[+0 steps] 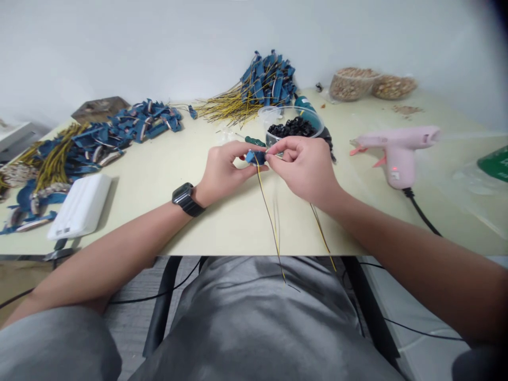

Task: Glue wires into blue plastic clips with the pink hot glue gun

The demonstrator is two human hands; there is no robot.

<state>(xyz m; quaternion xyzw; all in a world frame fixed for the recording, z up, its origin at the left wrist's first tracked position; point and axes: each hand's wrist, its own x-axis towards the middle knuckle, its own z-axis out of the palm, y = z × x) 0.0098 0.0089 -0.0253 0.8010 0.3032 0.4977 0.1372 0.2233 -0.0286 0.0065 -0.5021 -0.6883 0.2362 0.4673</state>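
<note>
My left hand (227, 168), with a black watch on its wrist, grips a small blue part (256, 157) between thumb and fingers. A thin yellow and black wire pair (270, 219) hangs from this part past the table's front edge. My right hand (305, 165) pinches at the part's right side; whatever lies between its fingertips is too small to name. Another yellow and black wire pair (320, 228) shows below the right hand, its upper end hidden. Just beyond my hands are a clear tub (319, 128) of small black pieces and a green screwdriver handle (255, 141).
A pink glue gun (402, 143) stands at right, its black cord running off the table. Wired blue parts (270, 79) are heaped at the back, with more blue parts (138, 123) at left. A white power bank (81, 205) and bags of pebble-like bits (353, 84) are also there.
</note>
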